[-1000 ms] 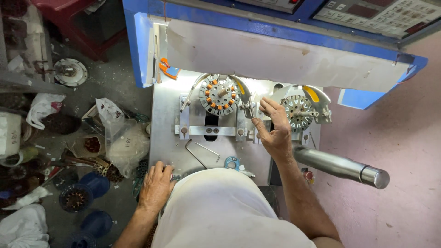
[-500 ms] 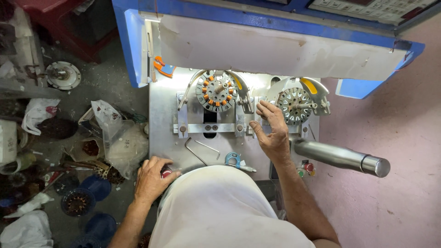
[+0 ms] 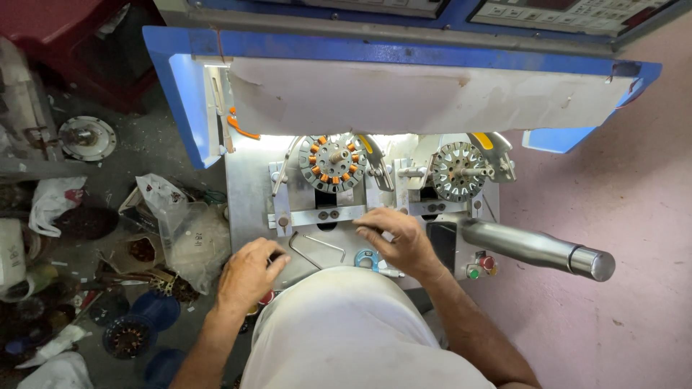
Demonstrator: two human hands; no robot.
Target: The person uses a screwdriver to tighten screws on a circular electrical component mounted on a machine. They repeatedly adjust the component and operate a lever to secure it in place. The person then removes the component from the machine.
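Here the right hand (image 3: 404,241) rests open, palm down, at frame centre, just below the copper-wound stator (image 3: 332,163); the left hand (image 3: 249,272) lies open at the desk (image 3: 249,194) edge, lower left. A bent wire hook (image 3: 317,248) lies between them, a steel lever (image 3: 537,248) at right.

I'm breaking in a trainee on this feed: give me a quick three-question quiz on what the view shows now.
1. True or false: the wheel with copper coils sits to the left of the bare metal wheel.
2. What does the right hand rest on: A) the steel lever, B) the metal plate, C) the red button?
3. Fill in: the left hand is at the plate's front ___ corner.

Key: 1 true; 2 B; 3 left.
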